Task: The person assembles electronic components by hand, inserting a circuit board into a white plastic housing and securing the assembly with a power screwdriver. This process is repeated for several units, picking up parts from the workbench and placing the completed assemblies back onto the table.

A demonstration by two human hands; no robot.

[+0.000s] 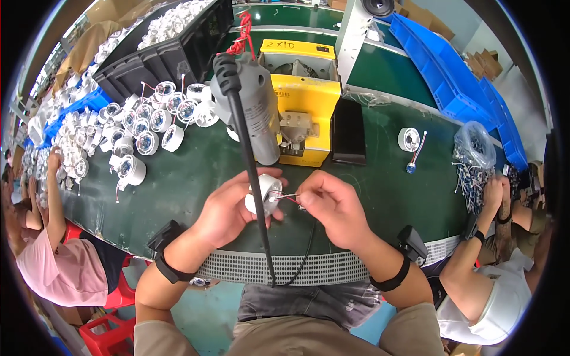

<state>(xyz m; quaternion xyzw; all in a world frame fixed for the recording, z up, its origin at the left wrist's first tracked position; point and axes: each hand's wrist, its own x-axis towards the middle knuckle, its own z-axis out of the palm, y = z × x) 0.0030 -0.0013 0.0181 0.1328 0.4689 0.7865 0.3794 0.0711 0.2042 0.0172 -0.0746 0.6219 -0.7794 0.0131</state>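
My left hand (222,210) is wrapped round a white round plastic housing (250,203), tilted toward the right. Thin red and white wires (287,196) come out of its open side. My right hand (335,207) pinches the free ends of these wires between thumb and fingers. A hanging black cable (255,172) crosses in front of the housing and hides part of it. Just beyond my hands stands a yellow machine (309,98), with a grey cylindrical tool (258,118) before it.
Several white housings (147,142) lie at the left, before a black crate (163,65). At the right are a single housing (409,139), a small wired blue part (411,168), a heap of wired parts (472,184) and blue trays (439,74). Co-workers sit on both sides.
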